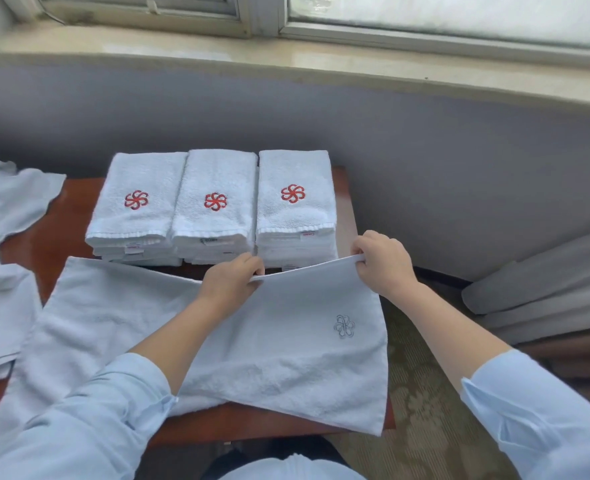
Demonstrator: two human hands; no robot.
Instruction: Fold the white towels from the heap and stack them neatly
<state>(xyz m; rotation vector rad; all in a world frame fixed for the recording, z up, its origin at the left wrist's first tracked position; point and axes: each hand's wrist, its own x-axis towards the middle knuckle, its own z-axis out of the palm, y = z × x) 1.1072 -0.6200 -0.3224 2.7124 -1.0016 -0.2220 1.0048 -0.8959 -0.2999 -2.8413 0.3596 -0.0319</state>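
The left hand (232,282) and the right hand (385,259) are both pinching the far edge of a white towel (279,348). The fingers of each hand are curling over the edge, with the thumbs tucked under it. The two hands are holding that edge up a little, so it is sagging in a soft curve between them.

The towel is fluffy and pale, and it is lying across a brown table (61,230). One long part is stretching out flat to the left of the left hand and passing under that arm. The part below the hands is hanging over the near side of the table. A faint gray flower mark (344,326) is showing on it, just below the right hand.

Just past the hands, three stacks (213,202) of folded towels are sitting side by side, touching each other. Each top towel is showing a red flower (292,193).

Far to the left of the left hand, a heap (2,216) of loose white towels is lying in rumpled folds.

Both arms are wearing light blue sleeves (113,410).
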